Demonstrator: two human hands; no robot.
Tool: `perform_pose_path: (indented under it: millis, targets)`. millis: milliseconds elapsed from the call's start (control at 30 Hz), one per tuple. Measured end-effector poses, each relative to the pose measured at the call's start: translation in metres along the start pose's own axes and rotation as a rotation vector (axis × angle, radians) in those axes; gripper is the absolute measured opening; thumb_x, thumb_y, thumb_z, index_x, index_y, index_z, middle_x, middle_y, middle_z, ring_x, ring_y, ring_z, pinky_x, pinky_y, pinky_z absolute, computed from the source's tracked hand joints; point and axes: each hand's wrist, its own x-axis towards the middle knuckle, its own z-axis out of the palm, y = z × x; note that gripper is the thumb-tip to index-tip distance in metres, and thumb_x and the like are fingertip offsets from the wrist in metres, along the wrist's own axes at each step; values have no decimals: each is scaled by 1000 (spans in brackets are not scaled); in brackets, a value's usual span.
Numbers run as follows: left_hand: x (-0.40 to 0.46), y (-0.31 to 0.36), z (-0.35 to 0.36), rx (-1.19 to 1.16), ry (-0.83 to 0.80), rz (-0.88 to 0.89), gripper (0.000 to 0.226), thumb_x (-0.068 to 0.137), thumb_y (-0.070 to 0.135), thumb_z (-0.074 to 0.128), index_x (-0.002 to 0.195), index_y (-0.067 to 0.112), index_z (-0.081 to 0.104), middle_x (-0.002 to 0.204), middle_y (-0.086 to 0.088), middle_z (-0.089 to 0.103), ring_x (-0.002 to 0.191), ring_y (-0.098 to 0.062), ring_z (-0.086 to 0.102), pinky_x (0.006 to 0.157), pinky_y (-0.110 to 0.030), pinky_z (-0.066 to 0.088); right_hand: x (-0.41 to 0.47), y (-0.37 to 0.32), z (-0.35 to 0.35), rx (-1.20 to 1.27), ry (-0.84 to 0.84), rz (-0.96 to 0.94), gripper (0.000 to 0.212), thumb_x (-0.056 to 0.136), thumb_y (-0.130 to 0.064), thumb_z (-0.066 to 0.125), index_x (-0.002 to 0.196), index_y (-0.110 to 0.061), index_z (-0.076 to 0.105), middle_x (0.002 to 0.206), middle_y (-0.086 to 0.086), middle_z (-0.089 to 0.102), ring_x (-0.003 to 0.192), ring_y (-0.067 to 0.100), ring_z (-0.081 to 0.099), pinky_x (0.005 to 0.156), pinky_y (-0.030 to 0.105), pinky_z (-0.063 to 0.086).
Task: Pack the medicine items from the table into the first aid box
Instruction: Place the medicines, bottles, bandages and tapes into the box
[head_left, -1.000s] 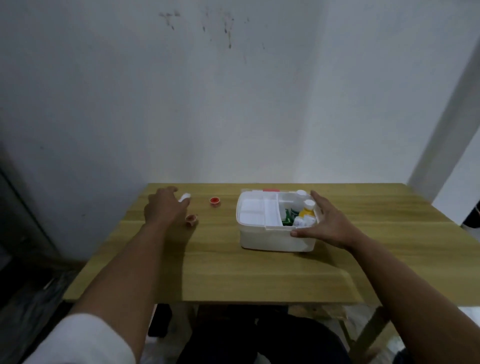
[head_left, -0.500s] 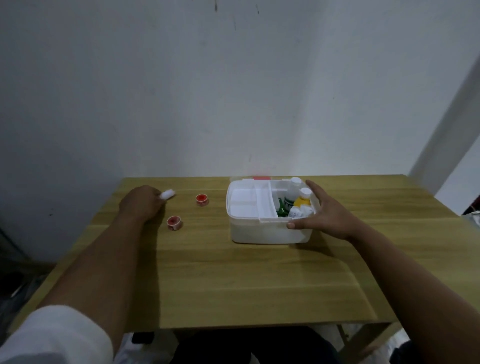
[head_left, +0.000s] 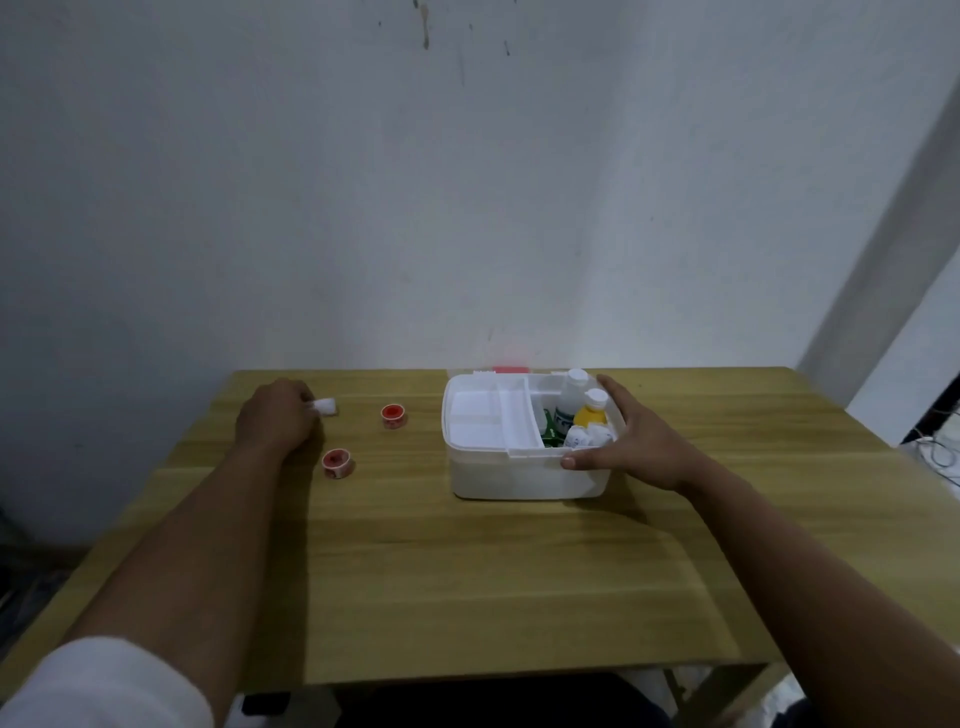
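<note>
A white first aid box stands open on the wooden table, with a white inner tray on its left side. Its right side holds a white bottle, a yellow bottle, green packets and small white items. My right hand grips the box's right wall, thumb on the front rim. My left hand rests at the far left of the table, its fingers closed on a small white roll. Two red-and-white tape rolls lie between hand and box, one farther back, one nearer.
The table stands against a grey-white wall. Cables lie on the floor beyond the right table edge. A white sleeve shows at the bottom left.
The camera view shifted, so the table sits lower in the frame. My left hand stays closed on the white roll at the far left. My right hand keeps its grip on the box.
</note>
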Motion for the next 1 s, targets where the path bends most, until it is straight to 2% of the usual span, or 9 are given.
perform_pose_path:
  millis: [100, 267, 367, 433, 567, 667, 800, 900, 1000]
  targets:
    - [-8, 20, -6, -176, 46, 29, 25, 87, 40, 74, 99, 18, 71, 97, -4, 69, 88, -25, 63, 75, -35, 50, -2, -2, 0, -1, -3, -10, 143, 48, -59, 98, 164, -33, 18, 150, -12, 48, 131, 16, 54, 106, 38, 51]
    - [-39, 100, -34, -413, 102, 337, 27, 81, 35, 81, 96, 19, 65, 92, 6, 67, 84, -13, 62, 70, -29, 49, -3, -4, 1, -1, 3, 7, 146, 44, -62, 98, 163, -33, 19, 152, -10, 49, 130, 16, 56, 107, 41, 52]
    - [-70, 152, -34, -298, 9, 504, 15, 81, 27, 81, 89, 23, 69, 86, 9, 67, 80, -11, 64, 67, -23, 47, -5, -7, 1, 17, -3, 0, 141, 47, -58, 99, 162, -33, 22, 147, -11, 52, 125, 15, 59, 103, 40, 54]
    - [-83, 172, -21, -84, -9, 554, 8, 85, 27, 78, 92, 23, 75, 90, 7, 71, 84, -13, 66, 79, -30, 51, -7, -9, 1, 25, -3, 17, 140, 48, -56, 100, 163, -33, 22, 147, -11, 52, 127, 15, 58, 105, 40, 53]
    - [-81, 180, -4, 177, 0, 547, 13, 89, 30, 70, 97, 25, 79, 98, 6, 76, 94, -18, 67, 89, -35, 48, -5, -4, 1, 20, 8, 23, 145, 41, -63, 100, 162, -35, 23, 148, -10, 54, 128, 16, 59, 107, 44, 53]
    - [-78, 181, -2, 271, 20, 564, 15, 89, 23, 68, 100, 22, 78, 94, 3, 75, 86, -19, 68, 84, -35, 52, -5, -5, 1, 38, 6, 2, 138, 45, -58, 100, 160, -35, 27, 143, -12, 57, 124, 14, 61, 104, 40, 55]
    - [-83, 190, -2, 413, 70, 579, 14, 86, 15, 65, 97, 20, 72, 87, 2, 69, 79, -21, 65, 76, -34, 40, -6, -5, 2, 38, 8, -13, 134, 45, -60, 100, 157, -37, 32, 140, -13, 60, 123, 12, 63, 104, 43, 56]
    - [-84, 192, -4, 283, 1, 532, 19, 84, 28, 65, 101, 24, 73, 96, 7, 71, 85, -19, 65, 81, -35, 43, -7, -4, 2, 35, 7, -1, 137, 44, -62, 100, 158, -37, 29, 143, -12, 57, 125, 14, 61, 105, 45, 55]
    - [-86, 185, -16, -13, -18, 452, 28, 84, 32, 62, 109, 28, 75, 108, 10, 71, 92, -17, 66, 86, -37, 54, -6, -2, 2, 27, 13, -16, 136, 44, -63, 100, 158, -37, 30, 144, -13, 57, 127, 14, 60, 106, 44, 54]
